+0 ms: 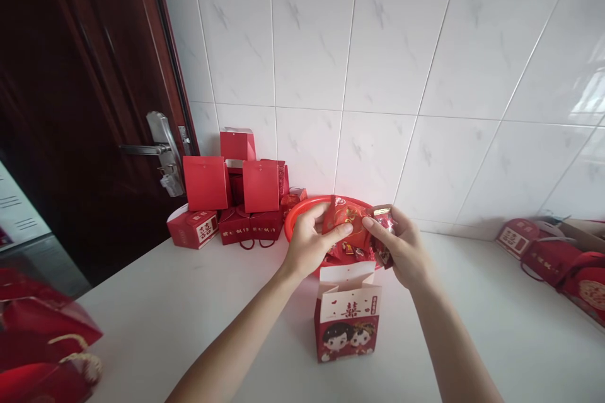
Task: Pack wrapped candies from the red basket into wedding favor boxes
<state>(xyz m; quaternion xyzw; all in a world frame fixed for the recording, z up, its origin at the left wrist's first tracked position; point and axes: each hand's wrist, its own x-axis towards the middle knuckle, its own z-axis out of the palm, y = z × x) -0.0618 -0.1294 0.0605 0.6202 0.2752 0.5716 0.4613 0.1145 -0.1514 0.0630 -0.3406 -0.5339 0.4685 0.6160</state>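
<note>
My left hand (pixel 309 239) is closed on a red wrapped packet (pixel 341 217) with gold print, thumb across its front. My right hand (pixel 401 240) grips dark red candies (pixel 384 220) in shiny wrappers with a gold edge, and its thumb tip reaches the packet's right side. Both hands are over a red plastic basin (pixel 297 217), which has more wrapped candies (pixel 348 252) in it. Just in front of the basin a red and white gift box (pixel 348 321) stands upright with its top open; two cartoon figures are printed on it. The inside of the box is mostly hidden.
Several red gift boxes (pixel 205 182) are stacked at the back left, near a dark door (pixel 94 107) with a metal handle (pixel 146 150). More red boxes (pixel 551 261) lie at the right. A red bag (pixel 42 327) with cord is at the left front. White tiles line the wall (pixel 378 63).
</note>
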